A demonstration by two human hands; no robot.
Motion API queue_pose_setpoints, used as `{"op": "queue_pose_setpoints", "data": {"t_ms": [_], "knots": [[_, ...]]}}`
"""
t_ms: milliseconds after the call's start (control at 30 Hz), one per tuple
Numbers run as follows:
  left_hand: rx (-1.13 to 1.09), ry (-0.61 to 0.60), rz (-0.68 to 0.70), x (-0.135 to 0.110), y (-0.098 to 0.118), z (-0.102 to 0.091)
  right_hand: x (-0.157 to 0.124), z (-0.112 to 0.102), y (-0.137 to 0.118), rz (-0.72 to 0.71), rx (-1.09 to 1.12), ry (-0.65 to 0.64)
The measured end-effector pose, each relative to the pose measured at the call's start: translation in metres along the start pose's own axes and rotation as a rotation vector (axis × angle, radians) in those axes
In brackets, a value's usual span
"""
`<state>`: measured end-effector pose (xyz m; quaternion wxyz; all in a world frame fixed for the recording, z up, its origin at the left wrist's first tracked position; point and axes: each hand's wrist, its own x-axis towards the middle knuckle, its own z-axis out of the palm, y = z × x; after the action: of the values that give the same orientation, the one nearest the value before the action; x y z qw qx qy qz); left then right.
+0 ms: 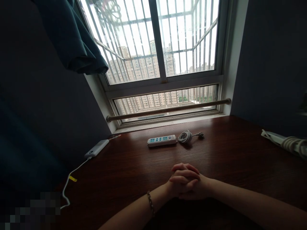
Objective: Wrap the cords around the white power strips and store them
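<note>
My left hand [176, 185] and my right hand [194, 187] rest clasped together on the dark wooden desk [134, 166], fingers interlaced and nothing held between them. A bead bracelet [150, 202] sits on my left wrist. Beyond the hands, near the window, lies a white power strip [161, 141] with blue sockets, and its coiled cable and plug [188, 136] lie just to its right.
A white power bank [96, 148] with a white cable [72, 179] lies at the desk's left edge. Another coiled cable and white device [287, 142] sit at the right edge. A barred window [163, 64], a wooden rod [168, 109] and a teal curtain [69, 38] stand behind.
</note>
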<state>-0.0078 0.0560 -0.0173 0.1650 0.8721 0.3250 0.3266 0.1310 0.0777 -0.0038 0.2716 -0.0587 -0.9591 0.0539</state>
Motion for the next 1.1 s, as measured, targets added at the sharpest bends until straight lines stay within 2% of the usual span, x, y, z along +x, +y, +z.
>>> {"op": "queue_pose_setpoints", "data": {"t_ms": [100, 300, 467, 667, 833, 967, 1100], "knots": [[0.053, -0.024, -0.005, 0.0001, -0.0019, 0.0012, 0.0001, -0.0002, -0.0002, -0.005, 0.005, -0.012], [0.020, 0.015, 0.002, 0.0005, -0.0004, 0.0013, -0.0002, 0.0014, 0.0012, 0.017, 0.019, -0.013], [0.052, -0.038, -0.017, 0.0033, 0.0030, -0.0009, 0.0000, 0.0001, 0.0002, 0.019, 0.028, -0.028], [-0.045, 0.048, -0.025, 0.0005, 0.0019, 0.0001, 0.0004, -0.0010, -0.0003, 0.008, 0.024, -0.019], [0.060, -0.034, -0.038, -0.0006, 0.0015, -0.0003, -0.0003, -0.0012, -0.0006, 0.026, 0.023, -0.032], [0.077, 0.005, 0.020, -0.0008, -0.0018, 0.0010, 0.0003, -0.0022, -0.0007, 0.021, 0.030, -0.028], [0.092, -0.035, 0.027, -0.0003, -0.0020, 0.0006, 0.0001, -0.0011, 0.0002, 0.001, 0.020, -0.019]]}}
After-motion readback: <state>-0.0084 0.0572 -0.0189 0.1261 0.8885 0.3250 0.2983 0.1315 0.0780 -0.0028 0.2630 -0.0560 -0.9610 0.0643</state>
